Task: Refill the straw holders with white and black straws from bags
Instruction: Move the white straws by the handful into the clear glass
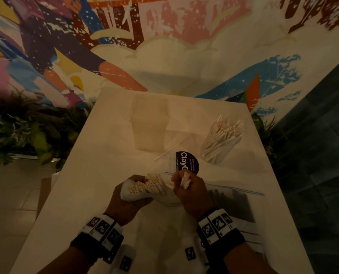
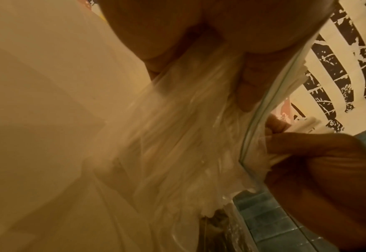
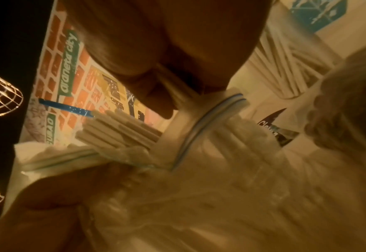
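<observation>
My left hand [image 1: 134, 191] grips a clear zip bag [image 1: 165, 194] packed with white straws [image 1: 145, 184], whose open ends point up at me. My right hand [image 1: 186, 186] holds a small bunch of white straws [image 1: 185, 179] in a fist at the bag's mouth. The right wrist view shows the bag's blue zip strip [image 3: 208, 124] and straw ends [image 3: 117, 129] sticking out. A clear round holder [image 1: 220, 143] with white straws stands at the far right of the white table [image 1: 97, 155]. A second bag [image 1: 234, 204] holding dark straws lies flat under my right wrist.
A frosted empty holder [image 1: 150, 123] stands at the table's back. One loose white straw [image 1: 172, 149] lies beside a round purple sticker [image 1: 187, 162]. Plants [image 1: 26, 133] line the left side; a painted wall rises behind. Dark tiled floor lies to the right.
</observation>
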Motion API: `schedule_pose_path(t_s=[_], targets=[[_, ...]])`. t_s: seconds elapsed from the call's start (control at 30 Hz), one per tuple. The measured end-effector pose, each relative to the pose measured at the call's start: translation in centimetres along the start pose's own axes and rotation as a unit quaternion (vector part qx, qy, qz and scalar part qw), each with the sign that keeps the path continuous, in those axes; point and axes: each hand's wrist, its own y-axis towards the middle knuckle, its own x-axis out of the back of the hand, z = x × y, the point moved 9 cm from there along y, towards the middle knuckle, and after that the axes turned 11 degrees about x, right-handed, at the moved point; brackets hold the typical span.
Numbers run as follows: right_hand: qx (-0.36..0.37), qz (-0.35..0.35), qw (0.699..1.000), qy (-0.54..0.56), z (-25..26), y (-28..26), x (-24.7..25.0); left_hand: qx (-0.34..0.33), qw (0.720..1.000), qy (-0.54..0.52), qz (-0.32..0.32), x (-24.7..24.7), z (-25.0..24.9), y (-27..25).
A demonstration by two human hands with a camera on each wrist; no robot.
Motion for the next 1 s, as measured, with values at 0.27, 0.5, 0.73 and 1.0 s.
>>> schedule_pose_path(t_s=[0.27, 0.5, 0.73, 1.0], targets=[[0.025, 0.039, 0.999, -0.028, -0.1, 0.2, -0.5, -0.006, 1.0, -0.009, 0.006, -0.3, -0.1, 0.0], [0.034, 0.051, 0.996, -0.058, -1.6, -0.3, -1.1, -0.027, 1.0, 0.002, 0.01, -0.4, -0.5, -0.4], [0.019, 0.018, 0.999, 0.021, -0.9, 0.0, -0.1, -0.026, 1.0, 0.005, 0.014, -0.5, -0.5, -0.4], [0.078, -0.095, 0.939, 0.322, 5.1, 1.2, 5.2, 0.0, 1.0, 0.0, 0.013, -0.4, -0.1, -0.3]])
